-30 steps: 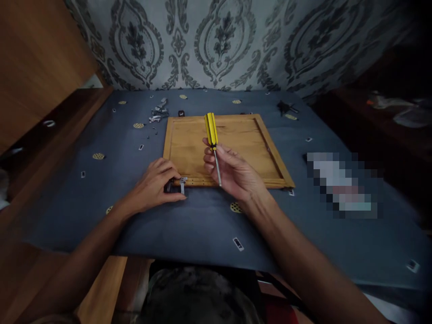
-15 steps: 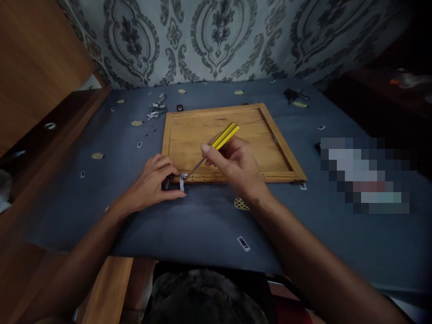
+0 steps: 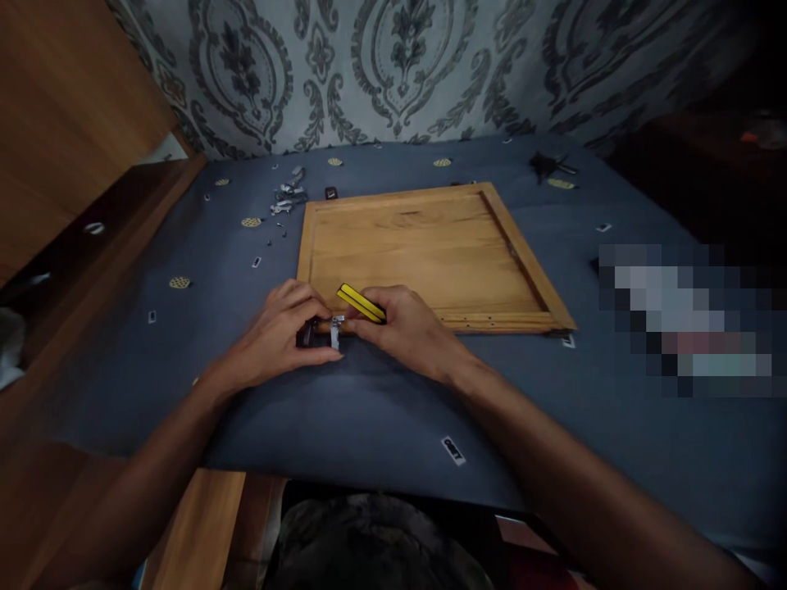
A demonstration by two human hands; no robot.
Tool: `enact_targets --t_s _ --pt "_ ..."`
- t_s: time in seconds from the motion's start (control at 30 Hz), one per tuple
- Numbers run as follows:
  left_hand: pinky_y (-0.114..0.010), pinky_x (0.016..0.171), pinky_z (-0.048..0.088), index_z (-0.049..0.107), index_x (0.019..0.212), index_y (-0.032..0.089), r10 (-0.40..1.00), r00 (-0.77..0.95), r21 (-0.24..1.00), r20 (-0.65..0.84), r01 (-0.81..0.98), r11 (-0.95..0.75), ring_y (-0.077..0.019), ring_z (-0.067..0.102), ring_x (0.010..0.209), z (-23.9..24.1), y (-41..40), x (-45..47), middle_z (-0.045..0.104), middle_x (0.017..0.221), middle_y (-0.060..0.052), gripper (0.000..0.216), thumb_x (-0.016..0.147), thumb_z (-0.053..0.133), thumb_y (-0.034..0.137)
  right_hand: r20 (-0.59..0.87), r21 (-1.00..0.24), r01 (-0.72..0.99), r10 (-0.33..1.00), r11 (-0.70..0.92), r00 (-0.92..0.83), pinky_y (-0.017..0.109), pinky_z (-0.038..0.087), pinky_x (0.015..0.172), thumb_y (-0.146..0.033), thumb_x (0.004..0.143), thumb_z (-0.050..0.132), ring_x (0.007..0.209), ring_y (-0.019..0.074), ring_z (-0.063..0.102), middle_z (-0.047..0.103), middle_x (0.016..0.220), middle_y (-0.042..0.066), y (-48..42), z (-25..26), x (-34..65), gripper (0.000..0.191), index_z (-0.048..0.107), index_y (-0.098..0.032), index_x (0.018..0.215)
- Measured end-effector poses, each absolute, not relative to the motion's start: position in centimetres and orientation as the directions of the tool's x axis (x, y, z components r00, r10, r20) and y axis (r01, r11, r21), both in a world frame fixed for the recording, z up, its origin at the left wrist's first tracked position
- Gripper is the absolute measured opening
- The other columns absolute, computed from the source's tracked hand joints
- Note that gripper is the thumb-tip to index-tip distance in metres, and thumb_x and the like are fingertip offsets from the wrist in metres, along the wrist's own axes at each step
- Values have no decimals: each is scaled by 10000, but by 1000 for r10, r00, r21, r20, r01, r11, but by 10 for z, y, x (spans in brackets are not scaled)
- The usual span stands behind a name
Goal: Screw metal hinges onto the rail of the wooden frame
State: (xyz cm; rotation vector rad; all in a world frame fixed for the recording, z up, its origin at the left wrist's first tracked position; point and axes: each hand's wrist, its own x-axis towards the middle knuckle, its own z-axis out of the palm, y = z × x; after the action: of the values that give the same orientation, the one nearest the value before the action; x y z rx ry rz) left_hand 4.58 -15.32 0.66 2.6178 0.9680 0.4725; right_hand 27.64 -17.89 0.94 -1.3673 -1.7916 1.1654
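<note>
Okay, so a metal fitting (image 3: 335, 334) is held in the left hand's (image 3: 283, 328) half-curled grip, at the near edge of the wooden panel (image 3: 406, 246) on the bench (image 3: 369, 418). A yellow screwdriver (image 3: 361, 303) is clasped snugly by the right hand (image 3: 411, 328).

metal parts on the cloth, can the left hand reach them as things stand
Probably yes: the metal parts lie beyond the left hand, left of the wooden panel, with only small bits on the way, though it grips the metal fitting.
</note>
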Motion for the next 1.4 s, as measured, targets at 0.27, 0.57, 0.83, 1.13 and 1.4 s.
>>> enact_targets --t_s 0.27,0.57,0.83,1.13,1.4 --pt "-413 963 487 686 1031 196 655 723 377 218 557 -740 -263 594 1077 6 -154 47 682 1101 -63 432 934 764 609 -69 -837 542 966 79 -247 271 340 635 -81 866 653 669 136 523 608 683 -19 -183 15 270 147 684 -172 755" --pt "-405 937 496 693 1021 189 650 726 370 224 554 -746 -267 566 1042 6 -153 47 657 1082 -70 433 927 769 605 -72 -763 640 973 88 -219 270 305 615 -110 899 675 634 129 520 582 624 -24 -189 18 264 192 704 -174 720" --pt "-428 940 503 674 974 192 681 711 367 174 595 -715 -286 565 1067 9 -153 48 653 1081 -81 449 913 765 628 -81 -778 623 971 81 -226 273 270 604 -91 882 694 607 118 473 513 583 -39 -189 19 262 241 648 -180 663" --pt "-430 926 501 655 943 189 678 714 355 176 596 -720 -276 575 1041 9 -153 49 668 1064 -79 442 922 764 617 -28 -793 595 969 129 -247 268 279 583 -115 882 673 601 126 467 490 574 -33 -189 14 264 243 639 -193 654" --pt "-414 927 500 650 948 187 663 726 336 184 587 -737 -275 579 1044 8 -153 49 660 1065 -79 467 927 748 643 -68 -802 590 967 93 -245 276 276 607 -93 879 681 609 126 439 453 577 -42 -188 18 263 281 615 -190 624"
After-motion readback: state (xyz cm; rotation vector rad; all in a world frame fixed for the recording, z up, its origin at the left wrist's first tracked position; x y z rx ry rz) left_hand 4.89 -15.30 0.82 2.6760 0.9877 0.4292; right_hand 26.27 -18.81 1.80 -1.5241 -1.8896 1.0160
